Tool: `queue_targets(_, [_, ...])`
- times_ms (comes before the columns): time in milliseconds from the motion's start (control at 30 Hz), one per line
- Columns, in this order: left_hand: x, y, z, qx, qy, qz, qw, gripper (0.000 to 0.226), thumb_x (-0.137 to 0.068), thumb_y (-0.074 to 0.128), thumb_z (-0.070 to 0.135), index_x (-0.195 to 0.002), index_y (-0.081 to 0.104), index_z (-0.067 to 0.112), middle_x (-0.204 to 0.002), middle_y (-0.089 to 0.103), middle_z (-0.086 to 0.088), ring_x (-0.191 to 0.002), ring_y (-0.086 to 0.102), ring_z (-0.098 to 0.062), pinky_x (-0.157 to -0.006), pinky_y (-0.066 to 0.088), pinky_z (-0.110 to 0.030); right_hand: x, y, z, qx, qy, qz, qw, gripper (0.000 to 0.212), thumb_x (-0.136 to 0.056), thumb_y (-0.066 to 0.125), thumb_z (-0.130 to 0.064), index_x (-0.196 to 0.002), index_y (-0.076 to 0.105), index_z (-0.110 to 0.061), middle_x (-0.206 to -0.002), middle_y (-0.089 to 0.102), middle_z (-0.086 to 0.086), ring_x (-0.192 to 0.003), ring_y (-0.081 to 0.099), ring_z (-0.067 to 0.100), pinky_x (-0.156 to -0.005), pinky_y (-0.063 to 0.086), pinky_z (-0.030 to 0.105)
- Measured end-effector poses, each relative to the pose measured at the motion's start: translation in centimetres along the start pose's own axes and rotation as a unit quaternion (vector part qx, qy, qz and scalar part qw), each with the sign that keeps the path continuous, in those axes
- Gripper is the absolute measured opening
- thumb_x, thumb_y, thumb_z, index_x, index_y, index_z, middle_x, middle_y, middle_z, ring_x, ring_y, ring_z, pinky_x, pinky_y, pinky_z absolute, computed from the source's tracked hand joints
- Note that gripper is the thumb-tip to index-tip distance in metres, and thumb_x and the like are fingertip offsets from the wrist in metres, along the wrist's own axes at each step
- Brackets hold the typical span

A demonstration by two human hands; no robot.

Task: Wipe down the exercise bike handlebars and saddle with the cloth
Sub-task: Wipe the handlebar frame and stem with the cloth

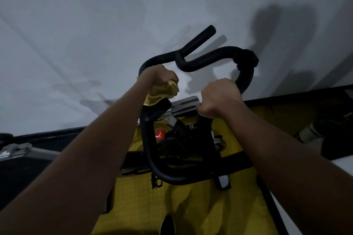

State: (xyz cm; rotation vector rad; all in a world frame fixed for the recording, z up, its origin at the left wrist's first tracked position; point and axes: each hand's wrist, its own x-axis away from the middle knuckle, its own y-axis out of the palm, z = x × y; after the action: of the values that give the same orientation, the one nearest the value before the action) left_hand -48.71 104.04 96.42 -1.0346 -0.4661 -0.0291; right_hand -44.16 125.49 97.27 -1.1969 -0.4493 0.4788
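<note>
Both forearms reach up-frame: left hand [159, 76] clamps the yellow cloth [159, 94] around the handlebars [208, 59], whose left bar runs down-frame; right hand [217, 99] grips the right bar bare.

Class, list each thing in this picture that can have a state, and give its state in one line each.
left hand: grips the yellow cloth against the handlebar.
right hand: curled round the handlebar's right side.
yellow cloth: bunched, wrapped on the bar under the left hand.
handlebars: upright, held on both sides.
red knob: untouched, below the bars.
</note>
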Motion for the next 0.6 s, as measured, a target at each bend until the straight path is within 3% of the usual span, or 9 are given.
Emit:
queue_targets(133, [1.9,3.0,-2.2,-0.088,0.120,0.214,0.965,0.044,-0.080,0.053,0.066,-0.081,0.062,0.023,-0.074,0.062,0.005,-0.073,0.058,-0.020,-0.066,0.049,-0.035,0.1,0.0,-0.1,0.004,-0.001,0.007,1.000,0.043,-0.089,0.042,-0.051,-0.073,0.063,-0.017,-0.070,0.059,0.001,-0.065,0.056,0.021,-0.057,0.040,0.030])
queue_targets(200, [2.1,3.8,-3.5,-0.096,0.167,0.258,0.947,0.049,-0.081,0.053,0.067,-0.087,0.058,0.019,-0.077,0.062,0.003,-0.074,0.060,-0.022,-0.067,0.050,-0.038,0.2,0.0,-0.1,0.004,-0.004,0.013,1.000,0.043,-0.090,0.041,-0.052,-0.073,0.061,-0.018,-0.072,0.059,0.001,-0.066,0.057,0.022,-0.058,0.040,0.030])
queue_targets(333, [1.5,3.6,-4.1,-0.149,0.208,0.268,0.929,0.043,-0.085,0.061,0.052,-0.098,0.059,0.011,-0.086,0.067,-0.006,-0.079,0.063,-0.029,-0.073,0.051,-0.041,0.1,0.2,0.0,-0.001,-0.004,0.018,1.000,0.045,-0.090,0.040,-0.053,-0.069,0.058,-0.017,-0.070,0.059,0.000,-0.064,0.056,0.021,-0.058,0.040,0.029])
queue_targets(433, [1.5,3.3,-2.9,-0.184,0.164,0.258,0.934,0.039,-0.087,0.053,0.050,-0.089,0.061,0.012,-0.078,0.065,-0.004,-0.076,0.064,-0.029,-0.069,0.053,-0.039,0.0,0.3,-0.1,0.002,-0.005,0.017,1.000,0.045,-0.090,0.040,-0.052,-0.070,0.060,-0.018,-0.069,0.059,0.000,-0.063,0.056,0.020,-0.055,0.037,0.029])
queue_targets(600, [1.0,1.8,-1.1,-0.144,0.062,0.158,0.975,0.041,-0.080,0.052,0.053,-0.070,0.062,0.015,-0.069,0.061,0.001,-0.071,0.061,-0.023,-0.067,0.053,-0.034,0.0,0.4,0.0,0.003,-0.006,0.025,1.000,0.044,-0.090,0.040,-0.052,-0.071,0.059,-0.017,-0.070,0.057,0.000,-0.065,0.057,0.022,-0.054,0.036,0.029])
